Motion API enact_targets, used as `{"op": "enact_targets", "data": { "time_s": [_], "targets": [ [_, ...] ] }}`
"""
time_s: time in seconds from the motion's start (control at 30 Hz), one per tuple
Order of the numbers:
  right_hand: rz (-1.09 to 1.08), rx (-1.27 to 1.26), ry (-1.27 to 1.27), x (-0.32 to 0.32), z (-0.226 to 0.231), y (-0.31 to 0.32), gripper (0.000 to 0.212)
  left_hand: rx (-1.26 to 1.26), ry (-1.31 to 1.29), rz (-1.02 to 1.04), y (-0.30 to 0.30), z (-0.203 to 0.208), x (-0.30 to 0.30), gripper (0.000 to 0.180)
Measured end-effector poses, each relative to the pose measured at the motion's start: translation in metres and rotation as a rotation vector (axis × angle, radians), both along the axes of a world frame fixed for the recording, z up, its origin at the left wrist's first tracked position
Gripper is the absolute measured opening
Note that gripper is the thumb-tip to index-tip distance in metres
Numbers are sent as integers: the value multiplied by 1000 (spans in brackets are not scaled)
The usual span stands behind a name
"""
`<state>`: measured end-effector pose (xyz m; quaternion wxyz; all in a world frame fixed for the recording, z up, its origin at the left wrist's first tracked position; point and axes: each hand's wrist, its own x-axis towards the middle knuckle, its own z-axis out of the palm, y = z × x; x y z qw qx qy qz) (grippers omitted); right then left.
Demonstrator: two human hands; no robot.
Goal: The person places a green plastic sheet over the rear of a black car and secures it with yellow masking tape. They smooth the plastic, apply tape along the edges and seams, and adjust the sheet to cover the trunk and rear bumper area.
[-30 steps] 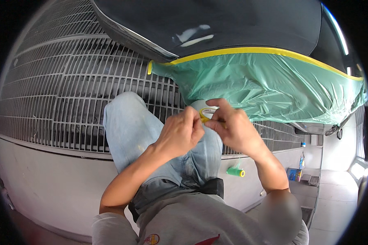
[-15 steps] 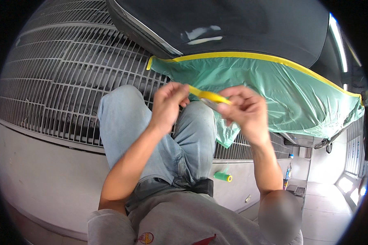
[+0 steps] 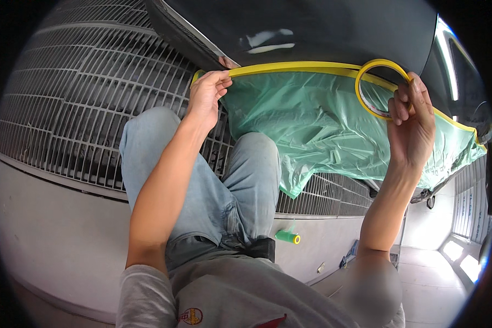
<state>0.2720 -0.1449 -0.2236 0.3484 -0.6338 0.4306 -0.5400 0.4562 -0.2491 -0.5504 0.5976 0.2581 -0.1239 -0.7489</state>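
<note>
My left hand (image 3: 206,95) is closed in a pinch at the left end of a yellow tape strip (image 3: 290,66), by the lower edge of a dark car panel (image 3: 339,33). Held up in the fingers of my right hand (image 3: 413,115) is a thin roll of yellow masking tape (image 3: 357,90). The strip stretches between that roll and my left fingers, over the taped upper edge of a green plastic masking film (image 3: 311,115). Whether the strip touches the panel along its length, I cannot tell. Two pale patches (image 3: 270,44) mark the panel.
Under my bent knees and the car lies a metal floor grating (image 3: 65,104). Behind it runs a pale floor (image 3: 54,235). A green roll with a yellow end (image 3: 287,236) lies there to the right of my lap.
My hands have moved apart and up to the panel's edge, the left leftward and the right rightward. A length of tape now spans between them.
</note>
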Motion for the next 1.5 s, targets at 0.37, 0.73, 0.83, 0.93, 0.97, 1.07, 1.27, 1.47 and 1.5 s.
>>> {"op": "enact_targets", "data": {
  "time_s": [0.37, 0.73, 0.83, 0.93, 0.97, 1.07, 1.27, 1.47, 1.5],
  "targets": [
    [-96, -16, 22, 2, -2, 5, 24, 11, -31, -3, -1, 3, -1, 16],
    [-55, -30, 61, 8, 0, 8, 25, 23, -1, 16, -4, -1, -3, 15],
    [-71, -36, 55, 7, 2, 5, 25, 11, -37, 21, -3, 2, -4, 14],
    [-75, -43, 33, 6, 4, 3, 26, -11, -54, 32, -1, 6, -6, 13],
    [-61, -40, 24, 6, 4, 3, 26, 0, -57, 37, 0, 7, -6, 14],
    [-41, -37, 20, 6, 4, 3, 26, 19, -58, 58, 2, 9, -8, 14],
    [-46, -27, 29, 5, 8, 4, 23, 81, -94, 150, 8, 21, -20, 14],
    [-67, -30, 2, -1, 5, 2, 21, 263, -110, 224, 20, 47, -36, 24],
    [-65, -30, 2, -2, 5, 2, 21, 279, -81, 224, 21, 51, -37, 26]
  ]
}}
